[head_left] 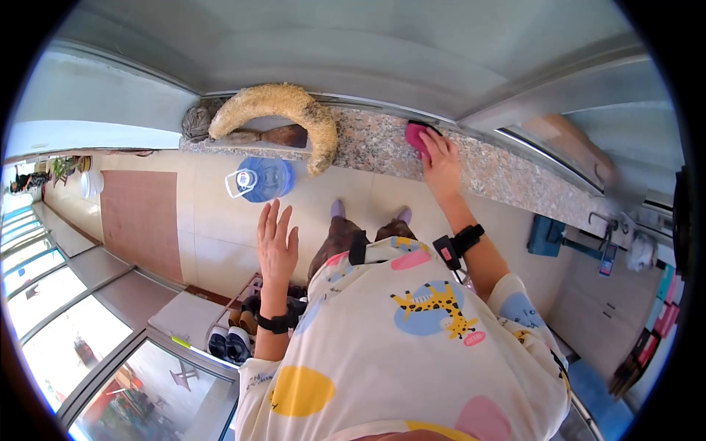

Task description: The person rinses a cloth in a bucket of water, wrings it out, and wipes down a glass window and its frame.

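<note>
My right hand (439,163) is closed on a pink cloth (417,138) with a dark edge, pressed on the speckled granite ledge (368,140) below the window. My left hand (277,246) hangs in the air with its fingers apart and nothing in it. Just beyond its fingertips, a large blue water bottle (266,179) with a white handle stands on the floor. Over the ledge's left part curves a rough, yellowish arched object (283,99).
A ball of grey yarn (196,123) lies at the ledge's left end. A rack of shoes (239,331) stands at lower left, near a white cabinet (185,322). Blue cloth (545,235) hangs at right. A brown mat (141,220) covers part of the floor.
</note>
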The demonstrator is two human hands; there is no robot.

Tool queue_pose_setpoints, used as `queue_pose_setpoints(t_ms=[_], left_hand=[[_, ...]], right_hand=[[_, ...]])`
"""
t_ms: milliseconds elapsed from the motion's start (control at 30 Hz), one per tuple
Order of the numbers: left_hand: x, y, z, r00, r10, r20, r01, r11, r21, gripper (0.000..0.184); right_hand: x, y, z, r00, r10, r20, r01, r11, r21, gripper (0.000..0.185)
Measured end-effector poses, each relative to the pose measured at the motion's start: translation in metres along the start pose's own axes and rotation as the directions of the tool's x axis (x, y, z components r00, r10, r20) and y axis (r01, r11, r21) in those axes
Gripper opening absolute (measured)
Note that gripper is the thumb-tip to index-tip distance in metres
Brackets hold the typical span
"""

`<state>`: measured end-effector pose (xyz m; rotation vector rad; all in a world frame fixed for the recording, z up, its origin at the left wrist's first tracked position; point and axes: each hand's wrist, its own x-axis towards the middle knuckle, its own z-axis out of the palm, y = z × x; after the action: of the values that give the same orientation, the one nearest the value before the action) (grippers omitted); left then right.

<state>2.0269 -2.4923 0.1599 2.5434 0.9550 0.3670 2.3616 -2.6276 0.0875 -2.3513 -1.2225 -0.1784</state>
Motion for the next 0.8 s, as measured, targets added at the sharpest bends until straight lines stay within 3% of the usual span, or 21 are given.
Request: queue_pose_setpoints(t_ms=[67,267,300,367,467,533,567,667,800], left_hand=[[-0.004,-0.005,0.002,1.0,-0.019,-0.019,0.019,1.0,0.006,0.042],[0.007,0.008,-0.006,1.0,0.031,-0.003,-0.031,0.999,0.043,0.039],[0.011,0.009,-0.002,0.999,0.053,0.005,-0.053,0.998,0.028,0.039],[0.014,0.01,-0.001,0.996,0.088,0.015,-0.088,0.994,0.058,0.039],[0.022,0.017,0.002,0.994,0.102,0.037,-0.103,0.994,0.046,0.039],[0.028,0.022,0.005,0.993,0.115,0.041,-0.116,0.993,0.027,0.039],[0.03,0.022,0.008,0.991,0.128,0.037,-0.129,0.991,0.031,0.04],[0.033,0.022,0.015,0.989,0.144,0.036,-0.145,0.989,0.035,0.042],[0.035,0.022,0.014,0.989,0.15,0.011,-0.149,0.988,-0.032,0.046]], right_hand=[[0.009,-0.031,0.014,0.99,-0.107,0.089,0.105,0.994,0.028,0.045],[0.051,-0.084,0.06,0.964,-0.239,0.119,0.238,0.971,0.025,0.043],[0.046,-0.072,0.055,0.969,-0.219,0.117,0.22,0.975,0.003,0.043],[0.031,-0.06,0.049,0.977,-0.197,0.077,0.185,0.972,0.147,0.041],[-0.009,0.0,0.001,0.993,-0.094,0.065,0.094,0.996,-0.001,0.044],[-0.04,0.055,-0.029,0.997,0.067,-0.025,-0.069,0.996,-0.062,0.046],[-0.057,0.086,-0.04,0.989,0.132,-0.068,-0.143,0.97,-0.196,0.046],[-0.091,0.147,-0.062,0.893,0.399,-0.209,-0.448,0.835,-0.319,0.047],[-0.088,0.133,-0.04,0.913,0.351,-0.21,-0.402,0.863,-0.306,0.046]])
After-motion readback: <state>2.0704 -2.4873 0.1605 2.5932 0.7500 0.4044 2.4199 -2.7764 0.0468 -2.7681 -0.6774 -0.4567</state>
